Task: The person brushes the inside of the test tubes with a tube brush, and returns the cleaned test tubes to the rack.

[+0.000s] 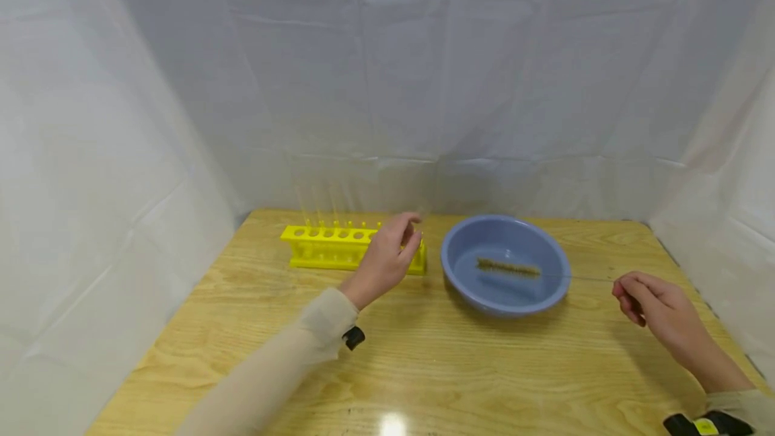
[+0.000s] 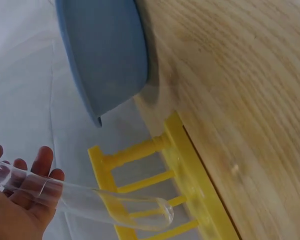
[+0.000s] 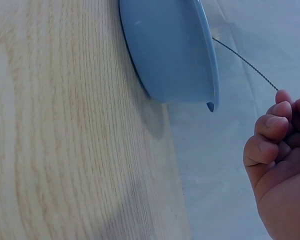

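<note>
My left hand (image 1: 387, 253) holds a clear glass test tube (image 2: 102, 202), its rounded end beside the yellow test tube rack (image 1: 331, 235) in the left wrist view. That tube is hard to make out in the head view. Farther right, my right hand (image 1: 666, 315) pinches the twisted wire handle (image 3: 247, 62) of a test tube brush between thumb and fingers. The brush's brown bristles (image 1: 508, 267) are within the outline of the blue basin (image 1: 514, 306); I cannot tell whether they touch its bottom.
Several clear tubes (image 1: 319, 206) stand faintly visible at the rack's left end. The wooden table (image 1: 460, 375) is bordered by white sheeting (image 1: 399, 73) at the back and both sides. The basin stands right of the rack.
</note>
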Tool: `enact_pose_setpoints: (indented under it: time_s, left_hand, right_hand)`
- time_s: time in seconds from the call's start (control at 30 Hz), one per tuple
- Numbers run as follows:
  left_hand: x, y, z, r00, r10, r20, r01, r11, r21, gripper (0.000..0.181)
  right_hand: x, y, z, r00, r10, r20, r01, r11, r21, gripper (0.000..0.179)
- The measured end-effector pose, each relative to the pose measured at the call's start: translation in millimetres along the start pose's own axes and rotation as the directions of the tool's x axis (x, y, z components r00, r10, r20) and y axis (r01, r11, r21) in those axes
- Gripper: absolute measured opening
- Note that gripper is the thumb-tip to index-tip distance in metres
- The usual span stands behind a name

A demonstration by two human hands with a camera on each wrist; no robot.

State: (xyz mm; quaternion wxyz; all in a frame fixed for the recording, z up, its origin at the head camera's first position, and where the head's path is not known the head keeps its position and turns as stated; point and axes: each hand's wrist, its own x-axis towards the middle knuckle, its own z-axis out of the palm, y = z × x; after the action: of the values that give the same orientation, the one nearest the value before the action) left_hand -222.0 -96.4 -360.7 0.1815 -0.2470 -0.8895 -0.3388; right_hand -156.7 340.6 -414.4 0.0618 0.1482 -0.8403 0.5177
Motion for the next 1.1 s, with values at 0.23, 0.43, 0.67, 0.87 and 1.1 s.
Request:
enact_pose_setpoints:
  time_s: [0.23, 0.43, 0.67, 0.87, 1.1]
  left_hand:
    - [-1.3, -0.6, 12.6, 0.993, 0.007, 0.118, -0.010, 1.000, 0.028, 0.027]
    - [-3.4, 0.4, 22.1, 0.983, 0.005, 0.185, -0.013, 0.999, 0.042, 0.027]
    - [-5.6, 4.7, 31.7, 0.967, -0.007, 0.254, -0.016, 0.996, 0.088, 0.026]
    - [-4.5, 6.7, 37.0, 0.955, -0.009, 0.297, -0.035, 0.989, 0.141, 0.026]
    - [-3.7, 7.3, 41.5, 0.949, 0.016, 0.315, -0.102, 0.961, 0.258, 0.025]
  right_hand:
    - [-0.3, 2.0, -0.8, 1.000, 0.000, -0.011, 0.000, 1.000, 0.015, 0.042]
    - [0.0, 2.8, -2.5, 1.000, 0.002, -0.031, -0.001, 1.000, 0.030, 0.041]
    - [2.2, 3.2, -6.8, 0.998, 0.018, -0.056, -0.010, 0.991, 0.134, 0.039]
    - [2.4, -2.0, -9.4, 0.997, 0.011, -0.081, -0.003, 0.995, 0.102, 0.042]
    - [2.6, -6.5, -13.8, 0.998, -0.042, -0.052, 0.053, 0.969, 0.243, 0.040]
